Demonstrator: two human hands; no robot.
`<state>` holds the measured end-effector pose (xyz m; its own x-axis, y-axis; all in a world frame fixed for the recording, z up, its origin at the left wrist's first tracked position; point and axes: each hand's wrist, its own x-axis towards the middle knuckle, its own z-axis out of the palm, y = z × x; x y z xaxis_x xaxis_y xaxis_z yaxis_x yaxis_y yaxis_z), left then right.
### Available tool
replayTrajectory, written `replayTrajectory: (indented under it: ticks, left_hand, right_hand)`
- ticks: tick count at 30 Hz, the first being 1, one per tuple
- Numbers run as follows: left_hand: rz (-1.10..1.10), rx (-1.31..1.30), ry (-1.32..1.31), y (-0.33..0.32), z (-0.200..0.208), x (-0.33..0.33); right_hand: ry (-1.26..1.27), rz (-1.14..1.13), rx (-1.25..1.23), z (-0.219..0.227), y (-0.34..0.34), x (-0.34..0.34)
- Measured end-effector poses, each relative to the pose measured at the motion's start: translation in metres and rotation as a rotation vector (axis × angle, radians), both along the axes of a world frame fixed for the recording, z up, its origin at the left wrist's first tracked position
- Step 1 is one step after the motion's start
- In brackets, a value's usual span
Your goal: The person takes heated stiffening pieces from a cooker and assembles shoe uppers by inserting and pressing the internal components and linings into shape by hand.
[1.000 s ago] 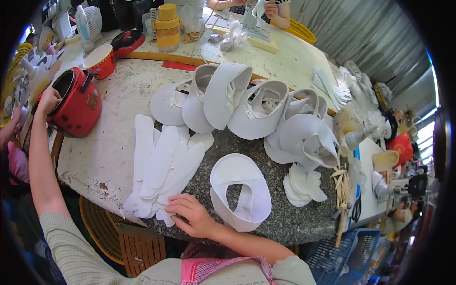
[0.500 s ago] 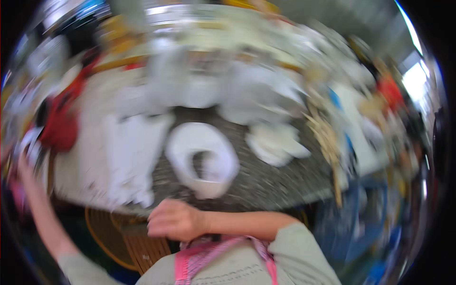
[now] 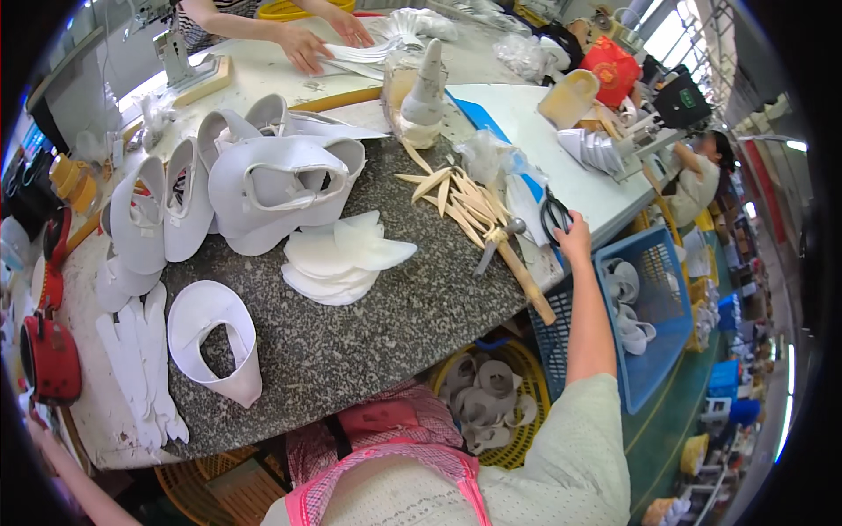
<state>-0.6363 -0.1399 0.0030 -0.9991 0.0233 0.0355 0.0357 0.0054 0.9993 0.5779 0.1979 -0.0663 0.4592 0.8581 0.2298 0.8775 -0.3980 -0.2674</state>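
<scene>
My right hand (image 3: 574,238) is stretched out to the table's right edge, its fingers closed on the black-handled scissors (image 3: 553,216). At the far left rim my left hand (image 3: 37,431) shows only in part, near a round red case (image 3: 54,359); its fingers cannot be made out. A white shoe upper (image 3: 210,337) lies alone on the dark speckled slab (image 3: 395,302). Behind it stand several more white uppers (image 3: 285,180), bunched together. White padding pieces (image 3: 342,259) lie in a pile, and long white strips (image 3: 145,364) are at the left.
A hammer (image 3: 531,285) lies beside pale pointed strips (image 3: 465,206). Behind stands a crusted pot (image 3: 412,88). A blue crate (image 3: 653,307) and a yellow basket (image 3: 526,438) hold pieces below the table. Across it, another person's hands (image 3: 320,44) handle white strips.
The view has swung to the right and sharpened. My right hand has gone from in front of my body to the scissors and taken hold of them. My left hand remains far left.
</scene>
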Motion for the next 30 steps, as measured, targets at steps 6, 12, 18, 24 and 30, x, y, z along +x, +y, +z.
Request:
replayTrajectory:
  ticks: [6,12,18,24,30]
  left_hand:
    - [0.035,0.08,0.026,-0.002,0.025,-0.007]
    - [0.059,0.195,0.068,0.016,0.015,-0.029]
    - [0.152,0.254,0.178,-0.011,0.058,-0.031]
    - [0.134,0.295,0.221,-0.003,0.067,0.0]
    - [0.027,0.325,0.195,0.034,0.058,0.08]
  right_hand:
    - [-0.169,0.206,-0.089,-0.004,0.031,0.019]
    - [0.276,0.169,0.106,-0.007,0.025,0.087]
    - [0.939,0.002,0.648,0.05,0.074,-0.032]
    - [-0.065,0.923,0.869,0.153,0.142,-0.268]
    - [-0.315,1.141,0.576,0.13,0.238,-0.422]
